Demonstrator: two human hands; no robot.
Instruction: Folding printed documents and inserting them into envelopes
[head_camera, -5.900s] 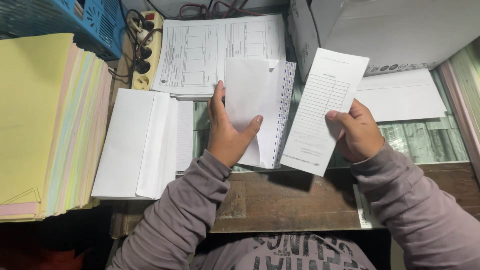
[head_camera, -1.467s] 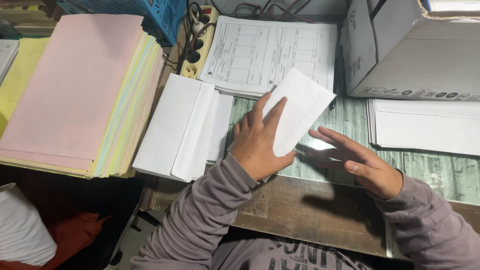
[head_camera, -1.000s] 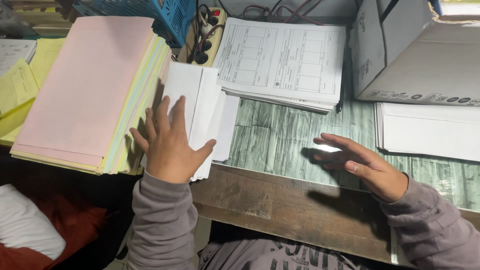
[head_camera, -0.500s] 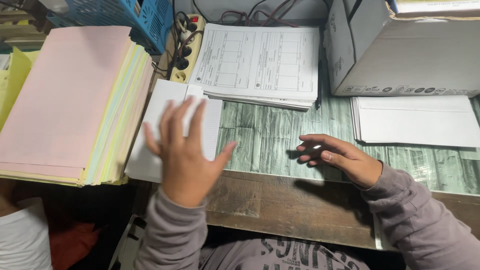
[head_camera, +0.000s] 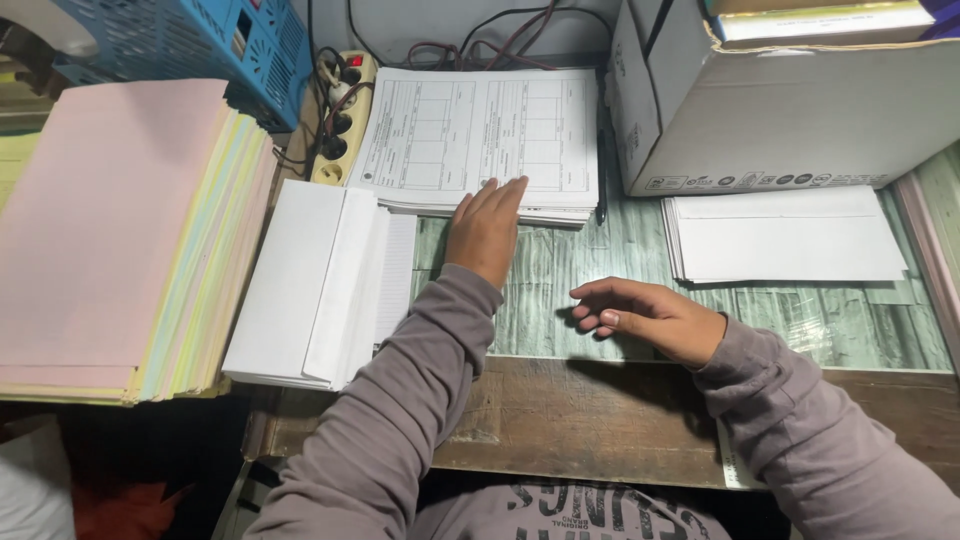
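Your left hand lies on the printed forms; your right hand holds nothing.

Your left hand (head_camera: 485, 228) is flat, its fingers (head_camera: 497, 195) straight and close together, tips on the near edge of the stack of printed forms (head_camera: 480, 135) at the back of the bench (head_camera: 560, 300). It grips nothing. Your right hand (head_camera: 650, 318) hangs just over the bench, fingers loosely curled and bare. White envelopes (head_camera: 320, 285) lie left of your arm, beside a pile of coloured paper (head_camera: 115, 230).

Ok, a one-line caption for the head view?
Left hand reaches onto the printed forms; right hand hovers empty over the desk.
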